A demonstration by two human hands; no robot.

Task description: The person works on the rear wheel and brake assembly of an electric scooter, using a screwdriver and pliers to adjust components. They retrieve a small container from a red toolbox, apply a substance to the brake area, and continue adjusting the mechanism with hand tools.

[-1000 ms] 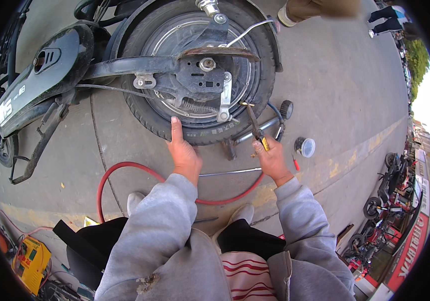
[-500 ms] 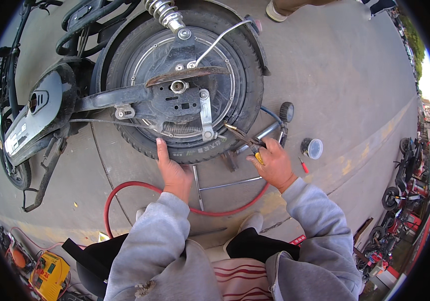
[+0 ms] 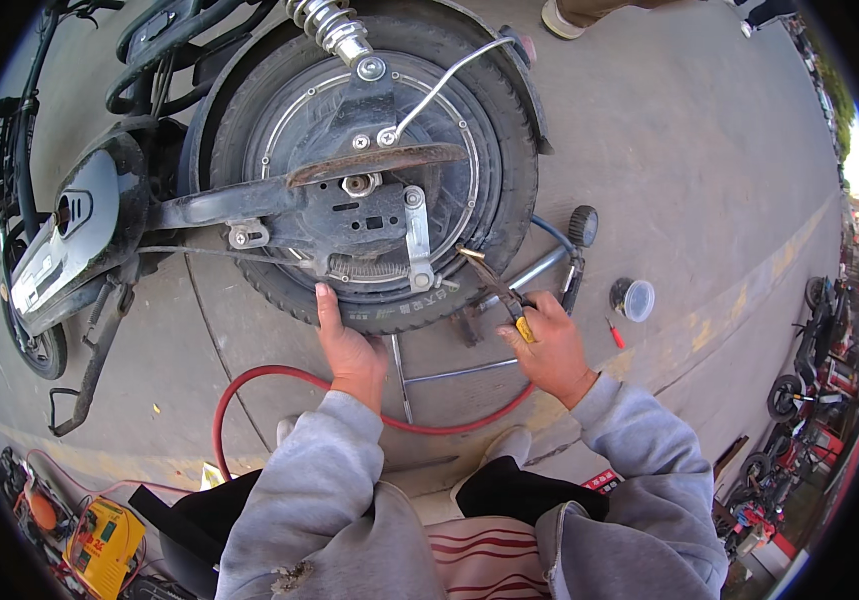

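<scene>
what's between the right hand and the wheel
In the head view, yellow-handled pliers, held in the right hand, bridge the stretch, their tip at a brass-coloured piece by the wheel.

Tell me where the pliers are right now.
In the head view, the pliers are just right of centre, gripped in the right hand, their jaws pointing up-left at the wheel's lower right.

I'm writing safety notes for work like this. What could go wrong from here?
The pliers in the right hand could slip at the brass-coloured piece by their tip and scuff the tyre. The left hand, at the tyre's lower edge, might get pinched if the tyre turned. The red hose, looped near the shoes, could snag them.
</scene>
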